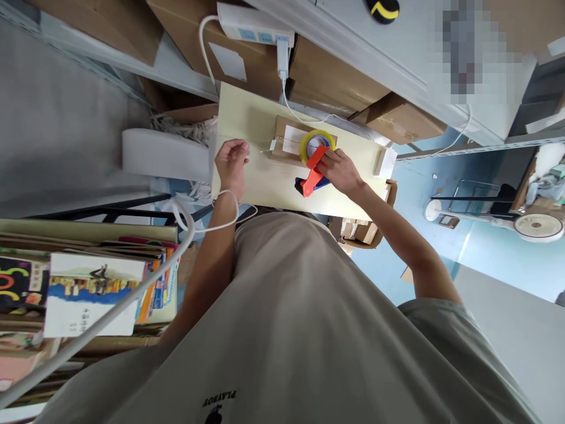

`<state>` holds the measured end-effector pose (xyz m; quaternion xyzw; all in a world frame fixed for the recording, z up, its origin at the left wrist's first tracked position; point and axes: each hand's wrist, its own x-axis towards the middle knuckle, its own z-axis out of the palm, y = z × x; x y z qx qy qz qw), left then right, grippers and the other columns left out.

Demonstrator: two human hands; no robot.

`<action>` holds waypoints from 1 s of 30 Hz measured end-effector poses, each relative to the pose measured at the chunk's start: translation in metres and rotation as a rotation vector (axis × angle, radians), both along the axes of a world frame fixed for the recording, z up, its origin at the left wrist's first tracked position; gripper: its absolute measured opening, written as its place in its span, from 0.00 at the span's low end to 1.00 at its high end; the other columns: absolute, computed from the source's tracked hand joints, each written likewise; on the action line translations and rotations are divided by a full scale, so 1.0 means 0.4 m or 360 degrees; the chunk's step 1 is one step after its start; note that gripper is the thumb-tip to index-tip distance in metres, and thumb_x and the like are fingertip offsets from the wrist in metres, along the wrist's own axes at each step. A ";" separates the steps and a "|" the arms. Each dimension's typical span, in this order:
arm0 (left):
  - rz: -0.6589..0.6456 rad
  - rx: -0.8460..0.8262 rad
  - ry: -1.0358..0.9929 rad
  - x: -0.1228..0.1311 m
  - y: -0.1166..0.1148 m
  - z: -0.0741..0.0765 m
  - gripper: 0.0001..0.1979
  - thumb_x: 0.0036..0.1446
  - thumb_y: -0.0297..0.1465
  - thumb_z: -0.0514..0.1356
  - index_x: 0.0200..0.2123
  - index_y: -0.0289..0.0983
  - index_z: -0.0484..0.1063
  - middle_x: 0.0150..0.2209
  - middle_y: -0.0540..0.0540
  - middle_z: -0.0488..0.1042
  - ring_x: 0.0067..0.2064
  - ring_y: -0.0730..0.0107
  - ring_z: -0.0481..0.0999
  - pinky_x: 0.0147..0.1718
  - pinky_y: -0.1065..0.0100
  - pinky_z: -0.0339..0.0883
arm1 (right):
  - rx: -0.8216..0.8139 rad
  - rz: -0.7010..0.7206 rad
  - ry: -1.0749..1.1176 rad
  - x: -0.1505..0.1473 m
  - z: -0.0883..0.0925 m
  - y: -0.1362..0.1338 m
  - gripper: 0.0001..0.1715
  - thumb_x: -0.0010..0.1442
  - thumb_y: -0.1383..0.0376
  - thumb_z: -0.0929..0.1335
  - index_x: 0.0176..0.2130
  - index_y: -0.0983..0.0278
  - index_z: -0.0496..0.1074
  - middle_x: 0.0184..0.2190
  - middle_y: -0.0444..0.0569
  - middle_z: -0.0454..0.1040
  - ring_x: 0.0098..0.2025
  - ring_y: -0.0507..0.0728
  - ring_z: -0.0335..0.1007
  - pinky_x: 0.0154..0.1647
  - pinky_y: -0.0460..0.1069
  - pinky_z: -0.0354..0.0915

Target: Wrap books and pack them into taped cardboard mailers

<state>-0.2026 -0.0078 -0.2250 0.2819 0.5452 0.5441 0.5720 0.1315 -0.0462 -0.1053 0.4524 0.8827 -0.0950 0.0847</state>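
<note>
My right hand (pixel 339 171) is closed around an orange and blue tape dispenser (pixel 311 178) with a yellow-rimmed roll of clear tape (pixel 304 147) in it. Under the roll lies a small brown cardboard box (pixel 281 136) with a white label, partly covered by the dispenser. A glossy strip of tape shows at the box's left end. Left of the box, my left hand (pixel 232 168) hovers with its fingers curled and the thumb against them. Whether anything sits in that pinch is hidden. Both hands are over a pale yellow tabletop (pixel 265 191).
Behind the table stand large cartons (pixel 338 76) below a white shelf (pixel 353 50). A power strip (pixel 256 26) hangs there with a white cable. A thick white cable arm (pixel 132 288) crosses near my left forearm. Books (pixel 95 294) fill a rack at lower left.
</note>
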 end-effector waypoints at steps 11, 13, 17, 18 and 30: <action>0.0064 -0.0016 0.0075 0.014 -0.007 0.015 0.29 0.51 0.57 0.82 0.40 0.44 0.77 0.38 0.48 0.77 0.41 0.65 0.78 0.38 0.65 0.69 | -0.0245 -0.0101 0.0160 0.018 0.031 0.040 0.20 0.81 0.65 0.64 0.61 0.64 0.81 0.58 0.63 0.84 0.70 0.70 0.74 0.67 0.66 0.73; 0.0078 -0.0011 0.0061 0.017 -0.005 0.011 0.28 0.54 0.55 0.82 0.41 0.43 0.76 0.37 0.50 0.76 0.41 0.67 0.77 0.38 0.65 0.68 | -0.0298 -0.0079 0.0195 0.035 0.026 0.036 0.20 0.81 0.67 0.64 0.61 0.63 0.82 0.60 0.61 0.84 0.72 0.68 0.73 0.71 0.66 0.72; 0.0103 -0.0046 0.0059 0.022 -0.002 0.007 0.23 0.63 0.46 0.80 0.45 0.40 0.74 0.36 0.53 0.76 0.40 0.75 0.74 0.41 0.66 0.66 | -0.0311 -0.0097 0.0275 0.058 0.014 0.027 0.25 0.80 0.69 0.62 0.65 0.63 0.80 0.64 0.60 0.83 0.73 0.66 0.73 0.78 0.67 0.69; 0.0113 -0.0055 0.0061 0.023 -0.003 0.008 0.22 0.64 0.44 0.79 0.46 0.40 0.74 0.36 0.54 0.77 0.40 0.76 0.74 0.41 0.66 0.65 | -0.0300 -0.0109 0.0279 0.060 0.012 0.026 0.25 0.80 0.68 0.62 0.66 0.64 0.80 0.64 0.60 0.83 0.72 0.67 0.74 0.80 0.69 0.67; 0.0203 -0.0082 0.0109 0.031 -0.013 0.030 0.27 0.58 0.48 0.83 0.45 0.38 0.74 0.35 0.56 0.78 0.39 0.78 0.73 0.41 0.66 0.63 | -0.0324 -0.0004 0.0196 0.052 -0.005 0.072 0.19 0.80 0.69 0.63 0.59 0.68 0.80 0.54 0.66 0.86 0.61 0.71 0.82 0.73 0.68 0.69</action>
